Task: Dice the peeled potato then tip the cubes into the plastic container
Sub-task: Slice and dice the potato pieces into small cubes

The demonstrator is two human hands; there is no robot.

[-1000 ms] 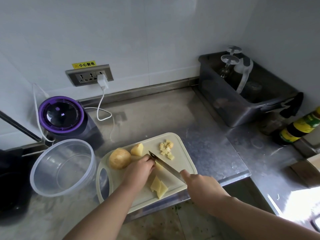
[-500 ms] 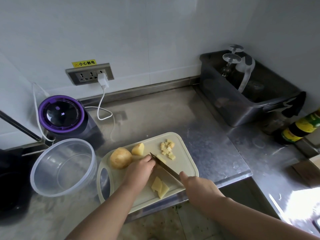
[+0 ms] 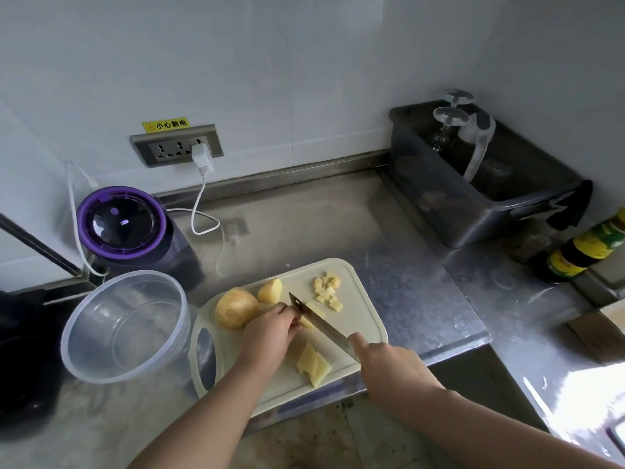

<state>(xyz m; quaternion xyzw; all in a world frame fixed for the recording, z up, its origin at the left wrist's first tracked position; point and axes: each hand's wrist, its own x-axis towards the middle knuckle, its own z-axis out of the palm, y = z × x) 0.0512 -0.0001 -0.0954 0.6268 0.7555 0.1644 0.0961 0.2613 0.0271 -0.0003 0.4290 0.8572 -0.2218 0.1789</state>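
Plastic container (image 3: pixel 101 333) x1, knife (image 3: pixel 318 321) x1, board (image 3: pixel 358 299) x1.

This is a kitchen: a stainless steel surface (image 3: pixel 372 231) along a white wall (image 3: pixel 304 62) carries a cutting board (image 3: pixel 365 319) with cut potato (image 3: pixel 313 363). A dark tub (image 3: pixel 439 204) holds upturned stemmed glasses (image 3: pixel 451 116), with a sauce bottle (image 3: pixel 581 252) near it.
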